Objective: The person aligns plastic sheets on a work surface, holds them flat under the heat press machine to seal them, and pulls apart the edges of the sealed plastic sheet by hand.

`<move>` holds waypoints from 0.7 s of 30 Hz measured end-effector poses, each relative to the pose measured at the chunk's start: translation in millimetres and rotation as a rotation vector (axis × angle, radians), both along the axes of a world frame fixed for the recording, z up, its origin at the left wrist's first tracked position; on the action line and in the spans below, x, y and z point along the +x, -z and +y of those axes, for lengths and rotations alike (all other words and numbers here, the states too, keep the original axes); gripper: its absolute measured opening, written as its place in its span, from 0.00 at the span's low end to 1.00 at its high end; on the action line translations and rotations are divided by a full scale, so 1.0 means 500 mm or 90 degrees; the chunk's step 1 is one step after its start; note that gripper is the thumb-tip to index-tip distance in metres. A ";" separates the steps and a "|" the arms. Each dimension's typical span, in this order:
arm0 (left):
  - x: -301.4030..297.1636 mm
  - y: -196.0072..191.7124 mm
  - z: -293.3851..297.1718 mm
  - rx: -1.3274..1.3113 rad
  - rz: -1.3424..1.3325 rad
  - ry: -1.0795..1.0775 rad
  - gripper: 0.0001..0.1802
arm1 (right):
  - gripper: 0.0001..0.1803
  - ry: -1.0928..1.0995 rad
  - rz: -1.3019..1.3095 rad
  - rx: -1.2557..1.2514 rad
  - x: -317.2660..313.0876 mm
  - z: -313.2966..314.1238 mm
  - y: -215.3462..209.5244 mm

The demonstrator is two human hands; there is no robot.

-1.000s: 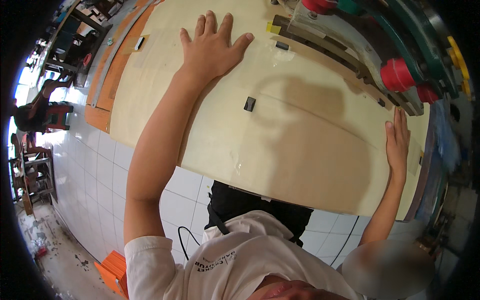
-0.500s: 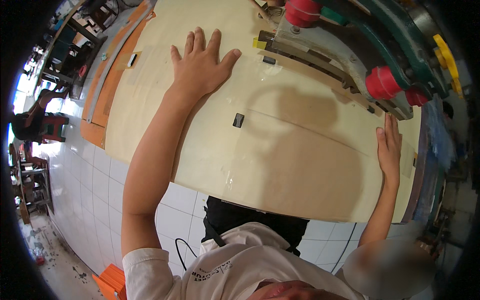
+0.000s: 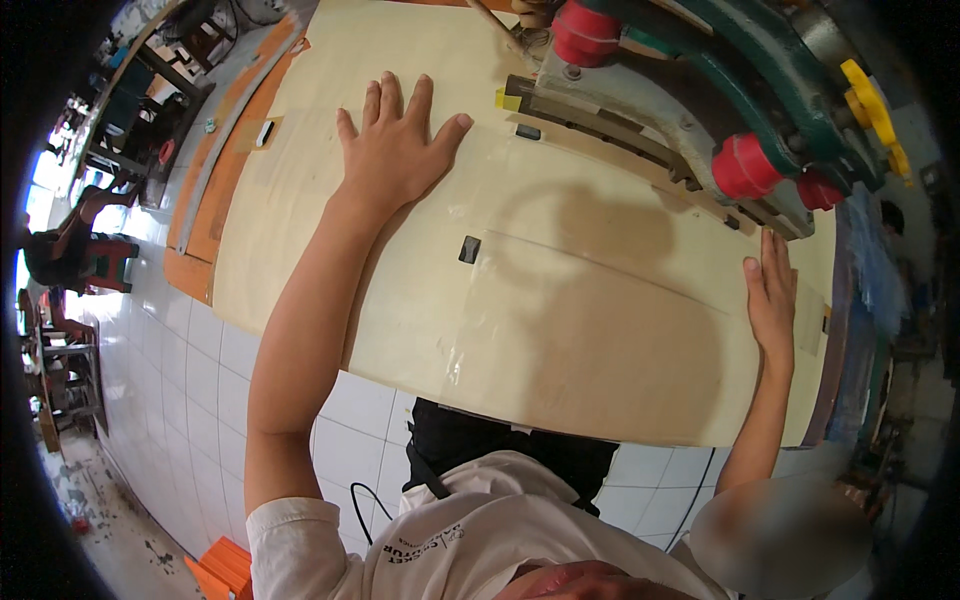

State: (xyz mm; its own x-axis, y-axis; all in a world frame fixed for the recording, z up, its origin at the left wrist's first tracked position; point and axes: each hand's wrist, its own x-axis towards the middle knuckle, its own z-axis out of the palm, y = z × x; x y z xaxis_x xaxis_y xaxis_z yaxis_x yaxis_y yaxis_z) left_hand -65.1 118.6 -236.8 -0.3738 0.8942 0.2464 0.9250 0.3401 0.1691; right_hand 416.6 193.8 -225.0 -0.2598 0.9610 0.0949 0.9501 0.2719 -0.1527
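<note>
A pale yellow sheet [image 3: 280,230] covers most of the worktable in front of me. My left hand [image 3: 393,150] lies on it palm down at the upper left, fingers spread and holding nothing. At the right side of the sheet my right hand [image 3: 772,305] rests flat, fingers stretched out and thumb apart. Its fingertips come close to the lower end of a metal bar [image 3: 620,140] under a green machine. Between the hands sits a small black block [image 3: 469,249], and another black block [image 3: 528,132] is beside the bar's far end.
The green machine frame [image 3: 740,90] with red knobs [image 3: 747,167] and a yellow handwheel [image 3: 875,115] overhangs the upper right. An orange-brown board [image 3: 190,265] edges the table's left. Clear plastic [image 3: 870,280] hangs at the right. An orange crate [image 3: 222,570] stands on the tiled floor.
The whole view has shifted slightly, so the table and machine sit a little differently in the picture. Both hands keep their flat poses on the sheet.
</note>
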 end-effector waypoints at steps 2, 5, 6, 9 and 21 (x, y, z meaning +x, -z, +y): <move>0.000 -0.001 -0.001 0.005 -0.019 0.006 0.43 | 0.37 0.003 -0.004 0.000 0.001 0.001 0.001; -0.001 -0.001 -0.002 0.002 -0.022 0.004 0.44 | 0.38 0.006 -0.010 -0.001 0.001 0.002 0.002; -0.003 0.000 -0.002 -0.003 -0.006 0.000 0.43 | 0.38 0.009 -0.013 -0.004 -0.002 0.002 0.001; -0.001 -0.005 -0.002 -0.008 0.008 -0.004 0.43 | 0.37 0.014 -0.014 -0.004 -0.007 -0.003 -0.004; -0.004 0.001 0.005 -0.032 0.015 -0.001 0.43 | 0.36 0.018 0.004 0.021 -0.004 -0.004 0.001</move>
State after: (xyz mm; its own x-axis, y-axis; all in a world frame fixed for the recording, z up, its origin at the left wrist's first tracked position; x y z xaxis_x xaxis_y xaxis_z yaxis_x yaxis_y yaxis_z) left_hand -66.9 120.9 -237.4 -0.3702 0.9049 0.2100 0.9279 0.3493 0.1306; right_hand 414.6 191.9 -225.4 -0.2312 0.9644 0.1283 0.9567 0.2493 -0.1501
